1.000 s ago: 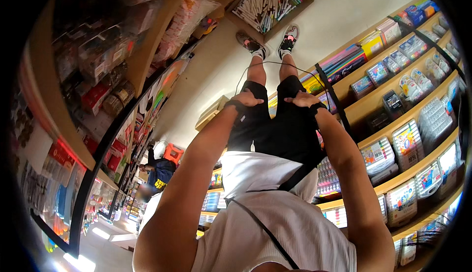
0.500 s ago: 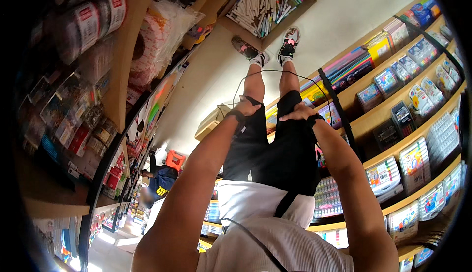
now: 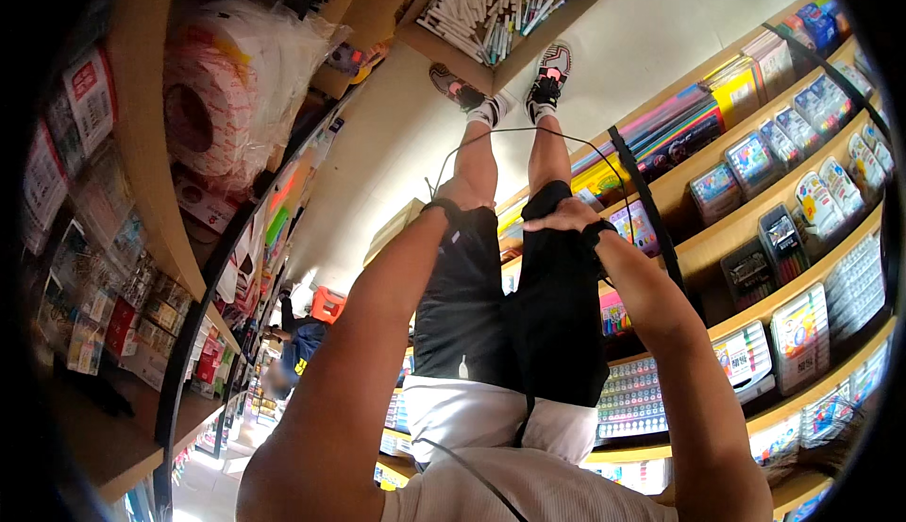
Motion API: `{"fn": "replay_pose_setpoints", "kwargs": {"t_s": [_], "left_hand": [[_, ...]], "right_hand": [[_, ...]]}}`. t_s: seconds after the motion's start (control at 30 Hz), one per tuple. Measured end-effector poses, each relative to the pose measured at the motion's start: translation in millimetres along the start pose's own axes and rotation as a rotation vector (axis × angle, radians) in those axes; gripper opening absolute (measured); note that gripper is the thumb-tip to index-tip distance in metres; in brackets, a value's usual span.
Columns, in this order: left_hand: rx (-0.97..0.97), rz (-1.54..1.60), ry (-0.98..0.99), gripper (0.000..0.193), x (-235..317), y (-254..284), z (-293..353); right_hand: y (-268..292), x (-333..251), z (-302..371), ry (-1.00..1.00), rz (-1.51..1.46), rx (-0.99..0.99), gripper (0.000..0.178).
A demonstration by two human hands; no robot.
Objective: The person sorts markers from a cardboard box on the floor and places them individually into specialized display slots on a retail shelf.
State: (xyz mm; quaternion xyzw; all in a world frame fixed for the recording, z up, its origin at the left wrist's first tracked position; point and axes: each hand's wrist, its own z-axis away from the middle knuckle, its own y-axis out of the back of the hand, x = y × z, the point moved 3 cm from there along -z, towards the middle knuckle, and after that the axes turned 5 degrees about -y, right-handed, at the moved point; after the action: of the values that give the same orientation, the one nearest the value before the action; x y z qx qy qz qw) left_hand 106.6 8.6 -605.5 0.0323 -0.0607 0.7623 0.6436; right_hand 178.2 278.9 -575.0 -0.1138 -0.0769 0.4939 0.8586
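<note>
Whereas our left hand (image 3: 464, 192), grip unclear, now reaches the bare knee (image 3: 479, 169), our right hand (image 3: 568, 215) spreads over black shorts (image 3: 462, 300).

Both arms (image 3: 359, 333) extend nearly straight. The left hand (image 3: 464, 193) rests on the left leg (image 3: 477, 159), its grip unclear; the right hand (image 3: 566, 214) rests on the right leg (image 3: 549, 159), thumb (image 3: 536, 226) pointing inward.
</note>
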Motion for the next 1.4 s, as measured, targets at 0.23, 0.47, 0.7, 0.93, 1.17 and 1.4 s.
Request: {"fn": "replay_pose_setpoints", "kwargs": {"t_s": [0.23,0.47,0.7,0.93,1.17,1.4], "left_hand": [[-0.158,-0.141,-0.058,0.118,-7.7,-9.9,-33.6],[-0.167,-0.138,-0.004,0.117,-8.9,-16.0,-38.8],[0.022,0.033,-0.344,0.084,-96.3,-111.7,-143.2],[-0.031,0.053,-0.424,0.081,-91.8,-109.5,-148.6],[-0.074,0.110,-0.014,0.126,-36.1,-42.7,-99.0],[-0.058,0.216,0.073,0.162,-81.1,-65.7,-150.3]], "right_hand": [[17.7,-16.4,21.6,0.020,0.041,0.089,0.124],[5.3,-9.4,-1.5,0.068,-0.025,0.092,0.120],[22.8,-12.1,-24.9,0.117,-0.327,0.027,0.083],[-17.8,16.7,-163.5,0.074,-0.141,-0.123,0.049],[-5.3,12.2,-171.7,0.002,-0.167,-0.174,0.048],[22.1,9.1,-137.1,-0.062,-0.455,-0.013,0.040]]}}
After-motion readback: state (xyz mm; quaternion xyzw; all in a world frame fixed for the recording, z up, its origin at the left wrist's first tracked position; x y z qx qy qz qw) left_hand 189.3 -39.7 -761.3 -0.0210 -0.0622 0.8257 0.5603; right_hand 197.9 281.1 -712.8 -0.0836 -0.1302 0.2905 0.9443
